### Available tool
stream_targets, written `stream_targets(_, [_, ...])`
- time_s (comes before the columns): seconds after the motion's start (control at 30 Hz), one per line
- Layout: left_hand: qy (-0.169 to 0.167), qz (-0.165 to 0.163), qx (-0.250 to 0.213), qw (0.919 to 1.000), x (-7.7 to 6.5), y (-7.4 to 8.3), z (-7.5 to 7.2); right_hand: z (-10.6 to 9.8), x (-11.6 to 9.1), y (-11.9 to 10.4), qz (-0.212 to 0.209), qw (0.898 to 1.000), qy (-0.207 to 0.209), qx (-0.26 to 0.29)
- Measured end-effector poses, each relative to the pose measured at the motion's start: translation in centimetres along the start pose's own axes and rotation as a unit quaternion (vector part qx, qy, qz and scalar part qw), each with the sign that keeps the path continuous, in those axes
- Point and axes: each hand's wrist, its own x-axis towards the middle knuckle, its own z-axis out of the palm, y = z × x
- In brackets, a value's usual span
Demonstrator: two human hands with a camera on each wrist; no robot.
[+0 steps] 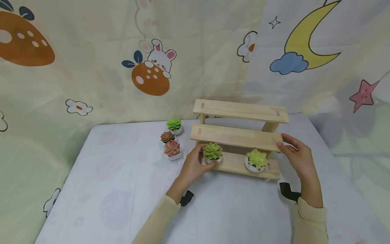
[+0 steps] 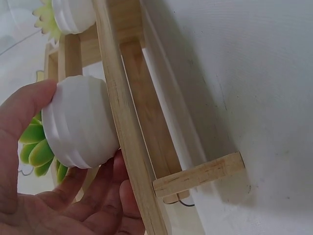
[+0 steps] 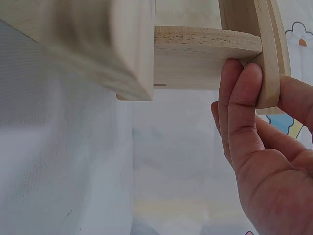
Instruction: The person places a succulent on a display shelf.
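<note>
My left hand (image 1: 192, 165) grips a green potted succulent (image 1: 212, 151) at the left end of the bottom tier of a three-tier wooden plant stand (image 1: 236, 135). In the left wrist view, thumb and fingers curl round its ribbed white pot (image 2: 80, 122), whose base is against the board. At the stand's right side, my right hand (image 1: 298, 157) pinches the end of the middle board (image 3: 269, 63), fingertips reaching underneath it. A yellow-green potted succulent (image 1: 257, 159) stands toward the right of the bottom tier.
Left of the stand, a bright green succulent (image 1: 174, 124), a brownish one (image 1: 167, 137) and a pink one (image 1: 172, 148) stand close together in white pots on the white-covered table (image 1: 115, 169). Behind rises a printed cloth backdrop (image 1: 201, 61).
</note>
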Motion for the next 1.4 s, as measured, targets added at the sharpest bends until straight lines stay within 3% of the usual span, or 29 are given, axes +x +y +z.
stream_targets(0.37, [-0.001,0.011,-0.044,0.999,-0.3,0.2,-0.5,-0.9,-0.2,0.1,0.016,1.0,0.005,-0.02])
stream_targets(0.63, [0.053,0.047,-0.081,0.9942,-1.0,-0.4,-1.7,-0.7,-0.2,0.6,0.025,0.999,0.01,-0.018])
stream_targets(0.87, [0.117,0.065,-0.053,0.9896,-1.1,-0.9,-3.2,-0.4,0.2,1.5,0.038,0.999,0.023,-0.012])
stream_targets(1.07, [0.171,0.074,-0.064,0.9805,-1.5,-1.7,-4.4,-0.4,1.8,5.1,0.031,0.999,0.013,0.0])
stream_targets(1.23, [0.194,0.082,-0.065,0.9755,-2.0,-2.3,-5.6,-0.2,3.0,7.4,0.026,0.999,0.02,0.004])
stream_targets(1.4, [0.215,0.064,-0.037,0.9738,-2.4,-3.3,-7.0,0.1,2.4,5.5,0.03,0.999,0.012,0.008])
